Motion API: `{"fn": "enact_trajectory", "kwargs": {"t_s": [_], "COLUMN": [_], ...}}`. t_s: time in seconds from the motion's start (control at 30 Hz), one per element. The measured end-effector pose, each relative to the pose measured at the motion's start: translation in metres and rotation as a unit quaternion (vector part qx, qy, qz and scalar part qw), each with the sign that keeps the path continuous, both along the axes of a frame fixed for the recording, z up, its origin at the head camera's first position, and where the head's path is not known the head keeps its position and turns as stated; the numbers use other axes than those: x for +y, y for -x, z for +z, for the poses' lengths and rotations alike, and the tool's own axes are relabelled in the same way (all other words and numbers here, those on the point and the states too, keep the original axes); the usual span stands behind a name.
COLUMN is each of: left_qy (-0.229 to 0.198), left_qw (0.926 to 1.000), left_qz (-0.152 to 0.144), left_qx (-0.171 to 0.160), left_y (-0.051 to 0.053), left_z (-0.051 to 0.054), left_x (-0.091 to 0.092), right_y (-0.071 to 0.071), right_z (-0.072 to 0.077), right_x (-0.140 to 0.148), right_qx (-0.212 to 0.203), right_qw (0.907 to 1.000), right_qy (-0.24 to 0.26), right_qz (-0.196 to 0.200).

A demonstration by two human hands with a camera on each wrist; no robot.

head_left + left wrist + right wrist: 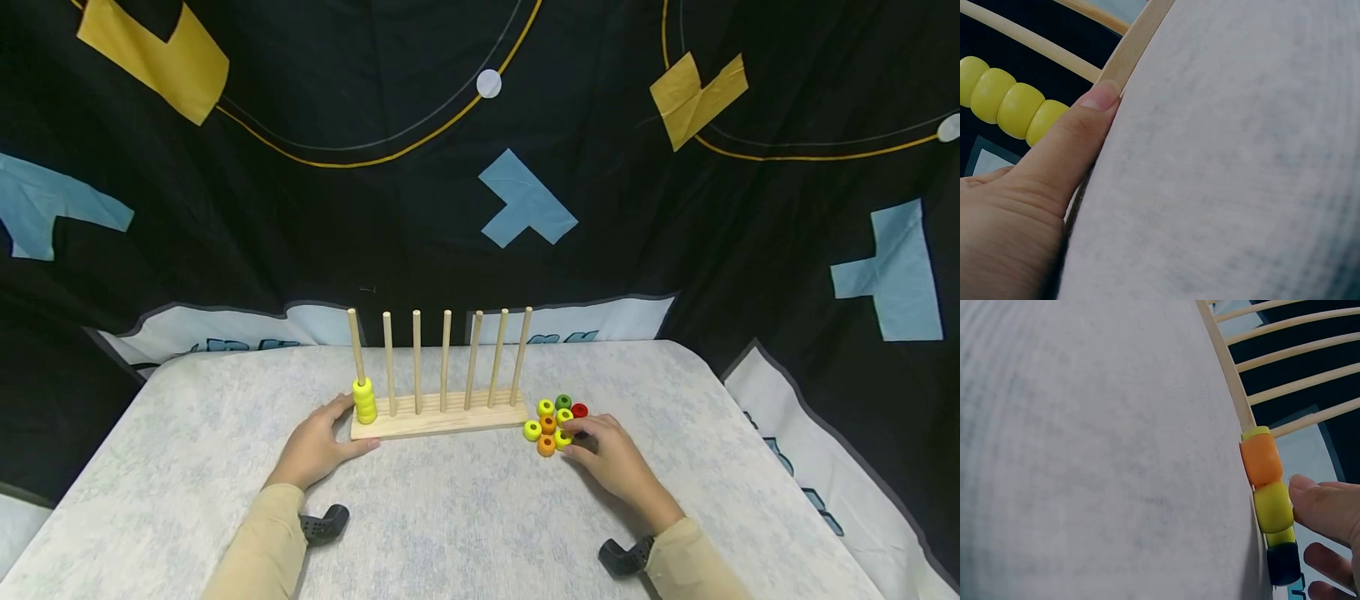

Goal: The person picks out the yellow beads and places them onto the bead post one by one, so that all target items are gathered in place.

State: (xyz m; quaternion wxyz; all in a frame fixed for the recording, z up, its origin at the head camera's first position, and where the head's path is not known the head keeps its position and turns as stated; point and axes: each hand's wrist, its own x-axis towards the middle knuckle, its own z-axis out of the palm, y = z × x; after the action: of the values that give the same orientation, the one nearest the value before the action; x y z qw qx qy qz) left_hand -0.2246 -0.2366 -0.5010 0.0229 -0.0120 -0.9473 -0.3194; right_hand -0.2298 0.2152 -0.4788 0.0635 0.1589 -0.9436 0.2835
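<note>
A wooden peg abacus (442,423) stands on the table, its leftmost peg stacked with several yellow beads (364,402). My left hand (313,446) grips the left end of its base. The left thumb (1094,103) presses the front edge while the fingers are mostly hidden behind. Beyond the right end lies a cluster of loose beads: yellow (532,430), orange (547,446), green (563,402) and red (580,411). My right hand (611,462) is at the cluster, thumb and fingers apart around a yellow bead (1274,507); contact with it is unclear.
Several bare pegs (446,358) rise from the rest of the base. The table (465,517) has a pale mottled cover. A dark patterned curtain (420,225) hangs behind it. A black wrist camera (325,525) sits on the left wrist, another (626,557) on the right.
</note>
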Motion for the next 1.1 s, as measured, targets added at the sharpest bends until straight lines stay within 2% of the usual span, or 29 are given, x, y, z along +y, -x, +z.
{"fn": "enact_trajectory", "kwargs": {"t_s": [0.33,0.67,1.1], "left_qy": [0.000,-0.003,0.003], "left_qw": [1.0000,0.9999,1.0000], "left_qz": [0.001,0.003,0.002], "left_qx": [-0.001,-0.009,-0.006], "left_y": [0.0005,0.0002,0.0010], "left_z": [-0.0027,-0.0011,0.0002], "left_x": [0.0006,0.0019,0.0001], "right_y": [0.0031,0.0048,0.0048], "right_z": [-0.0051,-0.0047,-0.0061], "right_x": [0.0016,-0.0029,-0.0048], "right_qx": [0.035,-0.001,-0.023], "right_qw": [0.9994,0.9997,0.9982], "right_qy": [0.000,-0.012,-0.045], "right_qz": [0.002,-0.022,-0.031]}}
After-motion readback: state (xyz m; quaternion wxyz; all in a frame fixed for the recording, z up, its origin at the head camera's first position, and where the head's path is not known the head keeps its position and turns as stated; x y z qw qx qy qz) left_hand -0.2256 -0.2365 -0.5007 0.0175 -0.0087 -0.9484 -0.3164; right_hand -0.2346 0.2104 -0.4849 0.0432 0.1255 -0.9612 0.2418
